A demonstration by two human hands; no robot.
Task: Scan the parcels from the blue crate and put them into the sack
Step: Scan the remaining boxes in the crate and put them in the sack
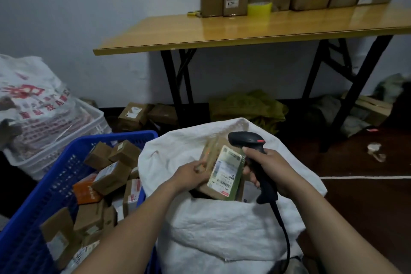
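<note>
Head: one scanner (247, 139), one sack (222, 229)

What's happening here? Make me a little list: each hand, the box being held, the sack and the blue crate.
left hand: grips the labelled parcel
right hand: grips the barcode scanner
white sack: open, mouth upward
labelled parcel: above the white sack's mouth, label facing up
blue crate: left of the white sack, holding many cardboard parcels

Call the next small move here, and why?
Probably drop the parcel into the sack once the scan registers: the left hand holds it label-up over the open mouth, and the scanner in the right hand points at it.
</note>
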